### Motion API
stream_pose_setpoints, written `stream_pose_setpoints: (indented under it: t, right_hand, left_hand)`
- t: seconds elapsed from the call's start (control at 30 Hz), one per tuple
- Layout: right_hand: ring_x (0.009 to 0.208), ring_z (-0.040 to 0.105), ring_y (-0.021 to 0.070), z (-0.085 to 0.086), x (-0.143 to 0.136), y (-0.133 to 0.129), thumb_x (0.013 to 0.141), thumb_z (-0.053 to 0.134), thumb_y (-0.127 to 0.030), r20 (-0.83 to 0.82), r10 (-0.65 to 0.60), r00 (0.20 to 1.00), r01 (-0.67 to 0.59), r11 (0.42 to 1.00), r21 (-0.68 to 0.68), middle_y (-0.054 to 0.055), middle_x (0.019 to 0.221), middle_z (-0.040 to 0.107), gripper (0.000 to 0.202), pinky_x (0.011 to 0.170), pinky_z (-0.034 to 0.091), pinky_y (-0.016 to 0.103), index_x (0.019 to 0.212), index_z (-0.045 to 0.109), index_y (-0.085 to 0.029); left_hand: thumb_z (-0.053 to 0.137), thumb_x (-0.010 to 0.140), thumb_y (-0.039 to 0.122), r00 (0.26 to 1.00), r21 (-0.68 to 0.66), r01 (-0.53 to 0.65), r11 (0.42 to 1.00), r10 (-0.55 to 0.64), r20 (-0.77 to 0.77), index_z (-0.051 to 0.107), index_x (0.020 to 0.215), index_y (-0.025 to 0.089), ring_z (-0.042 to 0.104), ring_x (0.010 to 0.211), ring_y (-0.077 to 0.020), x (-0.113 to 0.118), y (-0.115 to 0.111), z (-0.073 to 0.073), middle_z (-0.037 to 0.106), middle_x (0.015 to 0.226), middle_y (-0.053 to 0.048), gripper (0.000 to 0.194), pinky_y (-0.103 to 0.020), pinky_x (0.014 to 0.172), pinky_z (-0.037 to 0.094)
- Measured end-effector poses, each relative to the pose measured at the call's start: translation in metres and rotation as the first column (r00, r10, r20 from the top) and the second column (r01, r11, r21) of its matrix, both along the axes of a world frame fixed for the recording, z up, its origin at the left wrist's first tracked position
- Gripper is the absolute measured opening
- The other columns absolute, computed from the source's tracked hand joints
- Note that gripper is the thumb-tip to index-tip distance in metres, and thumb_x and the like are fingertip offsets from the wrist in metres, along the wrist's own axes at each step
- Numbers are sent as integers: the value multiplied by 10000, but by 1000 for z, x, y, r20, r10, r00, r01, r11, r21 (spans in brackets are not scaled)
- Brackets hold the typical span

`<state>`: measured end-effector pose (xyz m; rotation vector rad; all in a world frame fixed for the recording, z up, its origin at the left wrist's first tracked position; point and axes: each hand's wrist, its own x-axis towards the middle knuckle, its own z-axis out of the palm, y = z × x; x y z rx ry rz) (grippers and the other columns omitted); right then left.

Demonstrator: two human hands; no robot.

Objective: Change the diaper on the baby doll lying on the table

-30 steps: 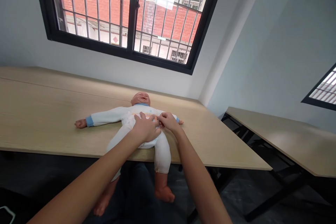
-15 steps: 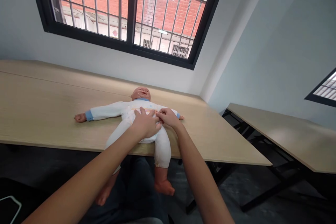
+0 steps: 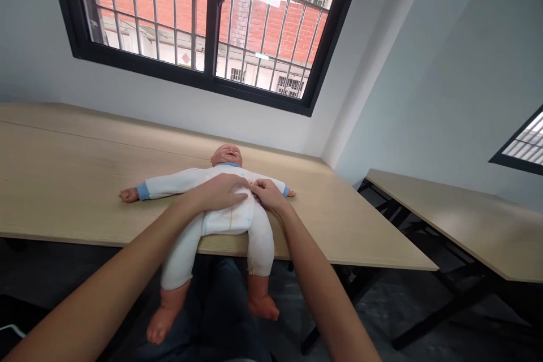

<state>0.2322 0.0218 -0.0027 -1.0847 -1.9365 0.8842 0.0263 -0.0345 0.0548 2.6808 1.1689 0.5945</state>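
Observation:
A baby doll (image 3: pixel 176 182) in a white outfit with blue cuffs and collar lies on its back, legs hanging over the table's near edge. A white diaper (image 3: pixel 229 219) with a faint printed pattern is around its hips, over the outfit. My left hand (image 3: pixel 223 189) lies across the doll's belly, its fingers and thumb closing on the diaper's upper edge. Close beside it, my right hand (image 3: pixel 267 193) pinches the diaper's side, near the waist. The fingertips of both hands nearly meet, and what lies exactly between them is partly hidden.
The doll rests on a light wooden table (image 3: pixel 85 181) against the wall. A second table (image 3: pixel 458 209) stands to the right, beyond a gap. A barred window (image 3: pixel 207 76) with a dark frame is above. My legs (image 3: pixel 224 305) are under the near edge.
My left hand has gone from spread fingers flat on the diaper's front to a closed grasp higher up, uncovering the lower front. My right hand stays at the diaper's side.

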Motion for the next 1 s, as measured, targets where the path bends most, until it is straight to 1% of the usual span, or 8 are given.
stream_pose_setpoints:
  t: [0.13,0.27,0.37,0.5,0.57,0.67,0.83,1.0]
  right_hand:
    - [560,407,97,1,-1,2,855,564,-444,13,10,1000,-10,1000,5,-29,619,477,326,519,323,226,681,484,-181]
    - [567,397,93,-3,-2,6,854,572,-449,9,15,1000,-15,1000,1,-30,633,470,329,520,317,222,685,475,-183]
    - [544,400,89,-6,-2,9,851,576,-453,-30,15,999,-16,999,-34,-39,615,467,315,513,320,219,715,488,-183]
    - [529,399,88,-6,-2,8,846,585,-448,-39,-1,999,0,999,-46,-42,607,467,305,502,313,221,730,493,-181]
    - [533,389,88,-4,-2,6,854,576,-443,-29,3,1000,-4,999,-34,-42,605,462,310,508,310,223,715,479,-184]
    - [554,374,92,-2,-3,4,868,558,-440,-3,-1,1000,1,1000,-15,-40,615,456,318,525,305,228,701,461,-187]
    - [597,332,104,-1,-8,1,880,529,-431,65,28,998,-31,998,55,-32,645,404,340,549,282,246,664,423,-191]
    - [626,352,117,-2,-10,1,885,497,-433,120,46,992,-54,997,58,-21,674,432,323,574,305,246,675,434,-197]
  left_hand:
    - [381,911,371,986,105,-158,982,150,76,607,1242,170,584,1133,-249,-23,7,-16,643,1261,-95,448,-366,986,441]
    - [376,924,417,972,102,-216,971,204,112,591,1269,188,569,1183,-239,-25,8,-34,627,1309,-70,466,-348,1018,427]
    - [356,937,419,957,128,-288,949,282,63,594,1258,181,573,1175,-254,-20,0,-38,630,1288,-91,465,-362,1015,428]
    - [305,954,387,883,213,-453,866,468,-27,574,1244,136,606,1078,-306,-11,-19,-39,639,1167,-161,468,-416,918,469]
    - [294,955,380,858,223,-489,843,511,-50,572,1219,136,625,1015,-311,-7,-26,-38,647,1114,-164,454,-418,866,482]
    - [298,951,392,852,211,-497,841,519,-61,563,1215,137,637,1000,-309,-6,-31,-37,654,1112,-162,453,-407,850,480]
    - [367,902,528,870,192,-458,868,482,-105,569,1217,139,642,1002,-334,-11,-33,-34,675,1137,-151,539,-401,821,468]
    - [396,858,581,884,159,-404,901,429,-185,650,1118,151,656,944,-335,-19,-26,-21,717,1002,-145,563,-385,773,456]
